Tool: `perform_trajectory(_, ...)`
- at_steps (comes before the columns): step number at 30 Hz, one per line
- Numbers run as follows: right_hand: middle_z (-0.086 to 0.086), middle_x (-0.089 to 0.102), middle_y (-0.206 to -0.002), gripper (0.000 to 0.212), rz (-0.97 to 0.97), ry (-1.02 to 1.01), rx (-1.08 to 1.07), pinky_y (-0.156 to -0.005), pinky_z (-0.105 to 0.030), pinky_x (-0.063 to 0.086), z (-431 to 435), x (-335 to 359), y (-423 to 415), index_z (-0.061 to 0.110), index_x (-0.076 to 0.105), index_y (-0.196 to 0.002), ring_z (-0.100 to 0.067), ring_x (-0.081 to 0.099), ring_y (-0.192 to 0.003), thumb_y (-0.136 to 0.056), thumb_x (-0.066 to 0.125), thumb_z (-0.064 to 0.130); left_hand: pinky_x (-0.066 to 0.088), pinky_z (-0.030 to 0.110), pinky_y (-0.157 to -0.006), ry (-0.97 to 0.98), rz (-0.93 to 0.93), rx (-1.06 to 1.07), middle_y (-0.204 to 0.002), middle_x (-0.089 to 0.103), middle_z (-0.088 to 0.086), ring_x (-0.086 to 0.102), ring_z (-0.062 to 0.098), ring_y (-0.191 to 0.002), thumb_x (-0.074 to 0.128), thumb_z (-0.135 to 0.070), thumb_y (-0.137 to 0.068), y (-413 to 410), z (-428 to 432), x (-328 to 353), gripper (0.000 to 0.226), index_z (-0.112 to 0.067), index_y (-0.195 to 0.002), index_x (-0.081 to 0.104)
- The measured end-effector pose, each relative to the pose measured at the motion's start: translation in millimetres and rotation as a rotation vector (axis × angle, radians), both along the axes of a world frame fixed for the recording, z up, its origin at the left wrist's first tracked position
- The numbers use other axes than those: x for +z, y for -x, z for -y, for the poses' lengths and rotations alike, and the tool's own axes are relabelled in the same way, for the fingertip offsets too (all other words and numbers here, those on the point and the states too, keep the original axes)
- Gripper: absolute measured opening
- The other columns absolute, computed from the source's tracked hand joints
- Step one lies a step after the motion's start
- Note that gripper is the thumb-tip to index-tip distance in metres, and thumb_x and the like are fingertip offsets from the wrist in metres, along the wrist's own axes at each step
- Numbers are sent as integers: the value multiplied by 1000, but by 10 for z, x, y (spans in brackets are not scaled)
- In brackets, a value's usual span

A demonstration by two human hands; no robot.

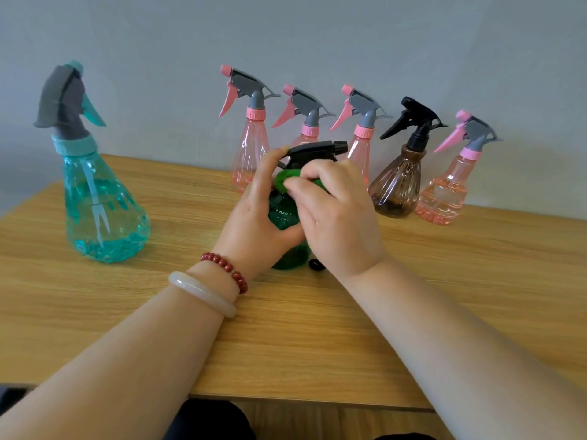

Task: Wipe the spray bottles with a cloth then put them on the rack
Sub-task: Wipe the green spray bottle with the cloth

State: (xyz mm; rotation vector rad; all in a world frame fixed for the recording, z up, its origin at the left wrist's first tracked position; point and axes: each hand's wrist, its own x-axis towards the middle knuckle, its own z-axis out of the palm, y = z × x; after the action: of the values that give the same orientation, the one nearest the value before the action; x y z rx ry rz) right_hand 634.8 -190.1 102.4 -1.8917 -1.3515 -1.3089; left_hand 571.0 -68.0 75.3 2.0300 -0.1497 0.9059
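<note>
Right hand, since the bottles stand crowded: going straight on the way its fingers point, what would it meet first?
The green cloth that the right hand pinches, then probably the neck of the green bottle behind it.

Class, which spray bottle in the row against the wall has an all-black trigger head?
The brown translucent plastic spray bottle, second from right; the four pink plastic bottles there have grey-and-pink heads.

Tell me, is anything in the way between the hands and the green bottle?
No, nothing. The left hand grips the green bottle by its body, and the right hand holds a green cloth against its neck. Only that cloth lies between hand and bottle. No rack shows, so the way there cannot be judged.
</note>
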Motion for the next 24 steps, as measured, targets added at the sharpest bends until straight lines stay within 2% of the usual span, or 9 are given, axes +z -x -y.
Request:
perform_trajectory(3,-12,66,-90,13,-23,72,37,-78,-40,50,138,-10,-50,2,75,-96,-32,59,-82,-85,70,-2,53,18,-80,-13,-5,-12,-109,55,-11,62,4,-97,75,-21,-80,-2,-8,7,87,-44,-141,18)
perform_trajectory(8,-11,66,-88,11,8,37,35,-73,-36,48,84,142,-71,3,76,-94,-31,59,-80,-85,71,0,53,31,-95,-33,-43,-55,-122,55,-10,61,7,-112,79,-14,-78,27,-51,17,97,-42,-144,14)
perform_trajectory(12,-11,67,-87,11,-15,44,78,-71,-42,50,119,42,-93,2,76,-94,-32,59,-78,-85,71,-1,56,37,-92,-33,-64,-64,-120,55,-6,62,9,-107,78,-19,-76,35,-54,17,97,-38,-148,16)
perform_trajectory(13,-11,67,-87,11,-15,61,89,-71,-41,50,151,6,-103,2,76,-94,-32,59,-78,-85,71,-1,57,36,-89,-30,-66,-60,-118,55,-6,63,9,-104,78,-21,-76,34,-51,21,96,-40,-148,16)
perform_trajectory(15,-12,67,-87,11,1,78,79,-74,-37,49,210,9,-97,1,76,-94,-28,56,-82,-86,69,-1,58,32,-86,-24,-65,-61,-115,54,-15,64,5,-99,79,-17,-76,30,-43,25,96,-47,-143,17)
perform_trajectory(17,-14,67,-85,13,20,-14,51,-78,-31,42,232,126,-102,-1,76,-93,-24,48,-84,-89,64,1,57,29,-85,-24,-54,-58,-109,54,-26,63,1,-98,80,-12,-76,29,-38,18,98,-54,-137,16)
perform_trajectory(20,-14,67,-84,11,73,-167,3,-77,-31,39,203,355,-152,-1,76,-92,-24,45,-84,-89,66,4,56,29,-87,-24,-52,-50,-107,54,-24,62,2,-102,81,-13,-77,32,-33,8,97,-52,-138,16)
perform_trajectory(24,-14,68,-88,20,112,-19,3,-75,-33,42,235,128,-239,-2,75,-94,-24,45,-86,-97,57,6,53,15,-82,-26,-30,-48,-106,51,-23,60,-4,-99,80,-11,-77,19,-30,15,96,-53,-135,16)
